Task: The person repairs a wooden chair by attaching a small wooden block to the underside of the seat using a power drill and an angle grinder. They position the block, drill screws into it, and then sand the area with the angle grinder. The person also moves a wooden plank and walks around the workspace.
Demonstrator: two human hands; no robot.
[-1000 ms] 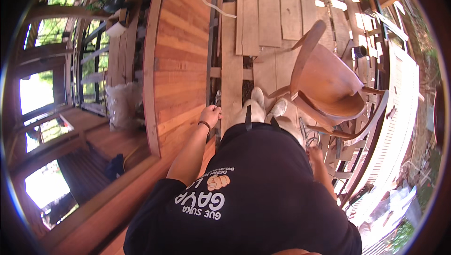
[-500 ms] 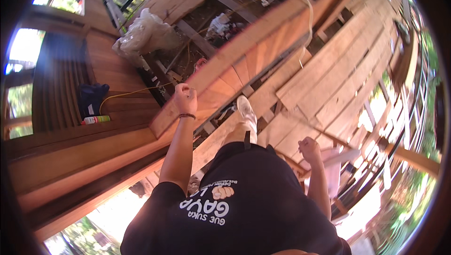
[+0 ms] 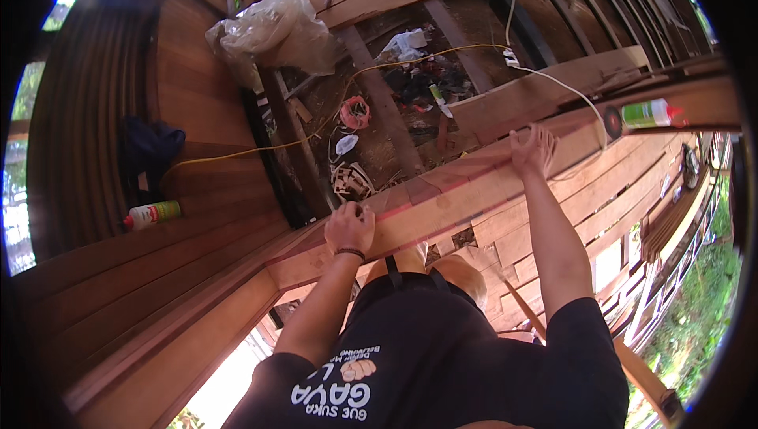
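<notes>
Right hand [image 3: 533,150], loosely fisted and off to the person's right half a second earlier, had come over onto the long wooden panel [image 3: 446,206], where the left hand [image 3: 350,229] already was. The panel's edge ran from near left to far right, just beyond the body. Left fingers were curled at its nearer stretch; whether they gripped it, I could not tell. Right fingers were released, laid on the edge farther along, so the panel lay directly beneath that hand.

Well to the left stood or lay a green-and-white bottle [image 3: 154,214] with a red cap, its contents hidden, near a dark blue cloth [image 3: 156,143]. Just past the left hand was a rounded heap of pale scraps [image 3: 353,182]; whether a bag held them was unclear. A similar bottle [image 3: 649,114] was at the panel's far right, also showing nothing inside, beside the white cord [image 3: 562,85]. Beyond the scraps came a pink bundle [image 3: 354,113], then a yellow cord [image 3: 371,70]. Farther off, a crumpled clear plastic bag [image 3: 284,30] lay left, its filling indistinct.
</notes>
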